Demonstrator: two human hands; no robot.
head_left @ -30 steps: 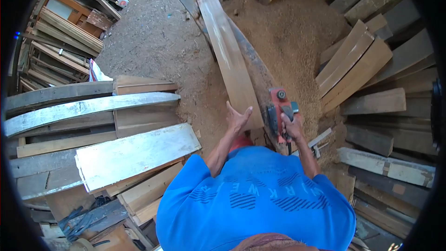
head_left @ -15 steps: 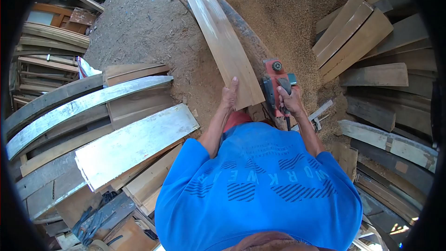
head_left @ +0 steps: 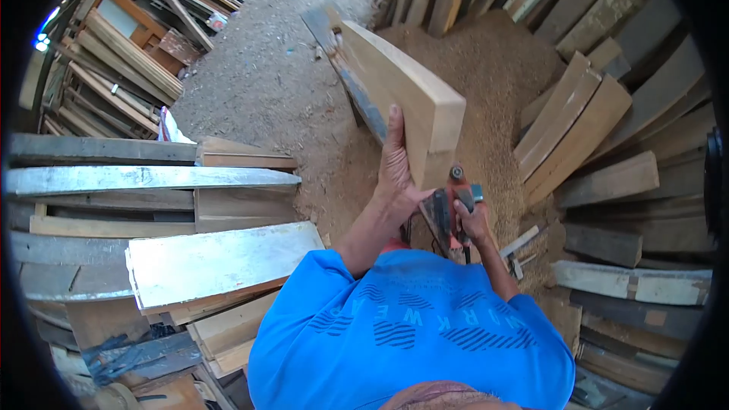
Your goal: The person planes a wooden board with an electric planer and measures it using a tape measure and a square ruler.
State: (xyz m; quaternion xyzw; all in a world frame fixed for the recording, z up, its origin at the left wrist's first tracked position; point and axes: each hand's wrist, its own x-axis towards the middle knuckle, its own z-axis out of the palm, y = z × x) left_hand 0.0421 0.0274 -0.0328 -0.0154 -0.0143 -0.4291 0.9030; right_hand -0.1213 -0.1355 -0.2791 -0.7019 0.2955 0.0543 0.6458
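Observation:
A long wooden board [head_left: 402,80] is raised at its near end and tilted, its pale end face toward me. My left hand [head_left: 397,171] grips that near end from the left, thumb up along the board's face. The far end lies over a worn bench plank [head_left: 364,99]. To the right, my right hand [head_left: 472,216] is closed round the handle of a red and black electric planer [head_left: 449,212], just below and beside the board's near end. The planer's underside is hidden.
Sawdust and shavings [head_left: 493,83] cover the ground beyond the bench. Stacked boards [head_left: 573,129] lean along the right. A white-painted board [head_left: 228,262] tops a pile at the left. A metal tool [head_left: 520,247] lies right of my right arm.
My left hand has lifted the board's near end and turned the board partly onto its edge. My right hand keeps the planer, now slightly lower in view. The view has shifted.

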